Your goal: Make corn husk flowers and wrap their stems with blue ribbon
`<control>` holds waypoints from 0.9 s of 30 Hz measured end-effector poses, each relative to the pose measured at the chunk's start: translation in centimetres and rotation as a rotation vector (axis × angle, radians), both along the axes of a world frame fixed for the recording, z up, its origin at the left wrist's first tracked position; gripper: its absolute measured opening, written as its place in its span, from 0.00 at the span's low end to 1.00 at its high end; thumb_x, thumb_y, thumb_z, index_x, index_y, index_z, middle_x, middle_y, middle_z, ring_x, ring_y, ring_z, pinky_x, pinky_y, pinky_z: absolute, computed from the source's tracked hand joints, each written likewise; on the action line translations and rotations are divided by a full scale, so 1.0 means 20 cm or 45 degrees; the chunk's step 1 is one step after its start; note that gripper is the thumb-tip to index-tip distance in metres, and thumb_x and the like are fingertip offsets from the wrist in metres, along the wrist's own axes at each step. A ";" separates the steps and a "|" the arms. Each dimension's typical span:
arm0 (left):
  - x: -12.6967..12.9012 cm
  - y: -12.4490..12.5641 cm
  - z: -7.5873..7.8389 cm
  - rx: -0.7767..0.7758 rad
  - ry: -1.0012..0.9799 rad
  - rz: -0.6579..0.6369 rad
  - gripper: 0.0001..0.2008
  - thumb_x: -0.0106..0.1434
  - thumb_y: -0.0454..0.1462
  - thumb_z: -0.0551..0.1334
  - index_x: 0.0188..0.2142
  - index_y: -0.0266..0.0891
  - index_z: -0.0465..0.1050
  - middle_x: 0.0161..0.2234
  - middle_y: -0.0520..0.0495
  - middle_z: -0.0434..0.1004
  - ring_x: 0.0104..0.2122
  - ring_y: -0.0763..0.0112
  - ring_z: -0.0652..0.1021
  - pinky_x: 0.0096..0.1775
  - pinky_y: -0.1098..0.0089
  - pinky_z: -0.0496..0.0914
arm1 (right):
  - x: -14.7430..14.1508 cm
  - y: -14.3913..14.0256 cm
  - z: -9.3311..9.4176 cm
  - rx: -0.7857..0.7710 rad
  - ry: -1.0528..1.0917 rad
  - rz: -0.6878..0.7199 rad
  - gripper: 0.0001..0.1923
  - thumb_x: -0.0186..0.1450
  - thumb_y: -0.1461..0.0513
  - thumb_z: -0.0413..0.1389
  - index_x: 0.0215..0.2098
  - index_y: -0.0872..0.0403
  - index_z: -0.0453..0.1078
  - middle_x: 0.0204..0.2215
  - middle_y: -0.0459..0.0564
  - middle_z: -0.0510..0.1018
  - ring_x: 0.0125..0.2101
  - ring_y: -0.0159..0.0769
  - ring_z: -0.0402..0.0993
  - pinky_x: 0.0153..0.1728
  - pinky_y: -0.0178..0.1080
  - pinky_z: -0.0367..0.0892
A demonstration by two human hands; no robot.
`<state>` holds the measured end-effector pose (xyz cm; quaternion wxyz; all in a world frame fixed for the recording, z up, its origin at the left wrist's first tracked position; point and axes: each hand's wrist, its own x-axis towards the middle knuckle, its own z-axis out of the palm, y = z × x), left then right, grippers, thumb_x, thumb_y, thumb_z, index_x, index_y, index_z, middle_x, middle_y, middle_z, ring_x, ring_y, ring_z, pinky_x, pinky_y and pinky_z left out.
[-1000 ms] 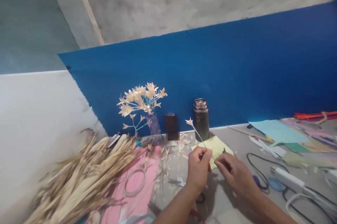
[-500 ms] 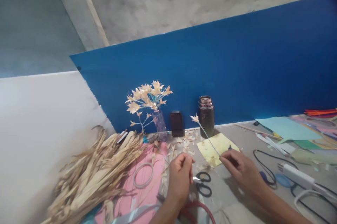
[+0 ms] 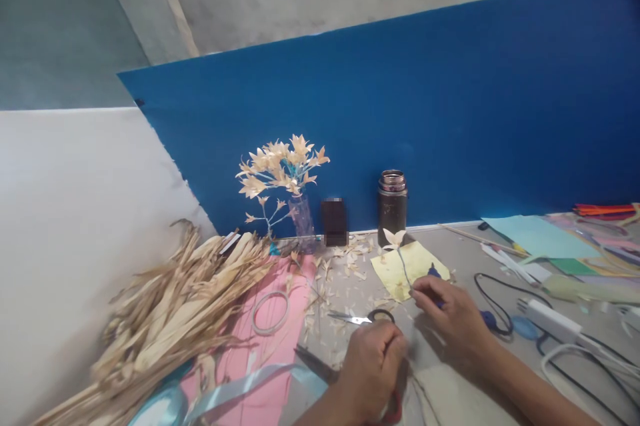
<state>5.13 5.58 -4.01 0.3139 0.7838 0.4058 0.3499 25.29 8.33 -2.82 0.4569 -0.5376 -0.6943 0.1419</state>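
Change: 1 second ago both hands met on the stem, its flower raised in front of the flask; half a second ago the left hand had let go and moved toward the scissors. Now the flower lies low over the yellow sheet and only the right hand has the stem.
Meaning: judging by this, the joint work on the stem has paused and the left hand has gone over to the cutting tool.
Right hand [image 3: 450, 313]: thumb and forefinger pinched on the lower end of the thin wire stem [image 3: 404, 271], the other fingers curled.
Husk flower [image 3: 393, 238]: at the far tip of the stem, low over the far corner of the yellow paper [image 3: 407, 265], just in front of the flask.
Left hand [image 3: 373, 366]: fingers curled in a loose fist, just beside the black handles of the scissors [image 3: 364, 318]; whether it grips them I cannot tell.
Vase [image 3: 302, 225]: small clear vase against the blue board [image 3: 450, 113], holding a spray of finished husk flowers [image 3: 280, 173] on thin stems.
Flask [image 3: 392, 203]: dark metal flask, upright; its contents cannot be seen.
Table [image 3: 460, 253]: dried husks [image 3: 170, 313] heaped at the left, a tape ring [image 3: 270, 311] on pink paper [image 3: 273, 346], husk scraps strewn between.
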 end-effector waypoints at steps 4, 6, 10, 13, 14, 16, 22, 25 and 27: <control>0.01 -0.01 -0.01 0.029 0.035 -0.009 0.13 0.68 0.38 0.56 0.28 0.40 0.71 0.26 0.49 0.73 0.29 0.70 0.72 0.34 0.70 0.61 | 0.00 -0.01 0.01 -0.030 -0.026 0.013 0.11 0.66 0.56 0.52 0.30 0.51 0.71 0.26 0.48 0.79 0.28 0.39 0.75 0.32 0.39 0.66; 0.01 -0.02 0.00 0.014 0.005 0.014 0.10 0.68 0.37 0.56 0.31 0.40 0.73 0.29 0.49 0.75 0.31 0.69 0.73 0.36 0.70 0.62 | -0.01 -0.02 0.02 -0.043 -0.028 0.030 0.11 0.65 0.55 0.52 0.30 0.51 0.71 0.27 0.49 0.80 0.28 0.40 0.76 0.33 0.39 0.67; 0.00 -0.01 0.02 -0.104 -0.125 0.135 0.08 0.66 0.36 0.58 0.40 0.40 0.75 0.32 0.49 0.77 0.33 0.68 0.74 0.37 0.71 0.64 | -0.02 -0.05 0.00 -0.119 -0.069 0.131 0.13 0.67 0.54 0.52 0.30 0.51 0.73 0.29 0.51 0.81 0.30 0.42 0.77 0.34 0.40 0.68; 0.00 0.00 0.03 -0.163 -0.132 0.145 0.10 0.67 0.37 0.56 0.31 0.40 0.73 0.26 0.51 0.73 0.29 0.70 0.72 0.34 0.72 0.63 | -0.02 -0.05 -0.02 -0.175 -0.100 0.157 0.13 0.67 0.53 0.53 0.31 0.51 0.73 0.29 0.50 0.82 0.31 0.42 0.77 0.34 0.40 0.68; 0.00 0.00 0.04 -0.166 -0.116 0.139 0.12 0.67 0.37 0.56 0.28 0.40 0.72 0.25 0.52 0.72 0.28 0.71 0.71 0.33 0.72 0.62 | -0.01 -0.04 -0.03 -0.188 -0.111 0.149 0.12 0.66 0.53 0.54 0.31 0.51 0.73 0.29 0.49 0.81 0.30 0.41 0.76 0.34 0.40 0.67; -0.01 0.00 0.04 -0.165 -0.087 0.139 0.13 0.67 0.38 0.56 0.26 0.40 0.69 0.24 0.52 0.69 0.26 0.71 0.69 0.31 0.72 0.61 | 0.00 -0.03 -0.04 -0.209 -0.130 0.132 0.11 0.66 0.53 0.54 0.31 0.50 0.73 0.27 0.48 0.81 0.28 0.40 0.76 0.32 0.39 0.67; -0.01 0.00 0.02 -0.159 -0.065 0.116 0.13 0.66 0.39 0.56 0.25 0.40 0.68 0.24 0.52 0.70 0.27 0.71 0.70 0.32 0.71 0.60 | -0.01 -0.02 -0.02 -0.205 -0.132 0.119 0.11 0.65 0.53 0.54 0.30 0.50 0.73 0.26 0.47 0.80 0.28 0.39 0.75 0.32 0.39 0.65; -0.02 0.00 0.02 -0.144 -0.059 0.101 0.13 0.67 0.39 0.56 0.25 0.40 0.67 0.23 0.52 0.69 0.27 0.71 0.69 0.32 0.71 0.60 | -0.02 -0.03 -0.01 -0.230 -0.092 0.133 0.12 0.66 0.54 0.53 0.29 0.51 0.72 0.25 0.46 0.79 0.27 0.38 0.74 0.31 0.38 0.65; -0.02 0.01 0.01 -0.133 -0.064 0.101 0.14 0.67 0.39 0.56 0.25 0.40 0.66 0.23 0.53 0.68 0.26 0.71 0.69 0.32 0.71 0.60 | -0.03 -0.02 0.00 -0.258 -0.059 0.151 0.12 0.66 0.54 0.52 0.29 0.51 0.71 0.23 0.45 0.77 0.26 0.38 0.72 0.30 0.38 0.64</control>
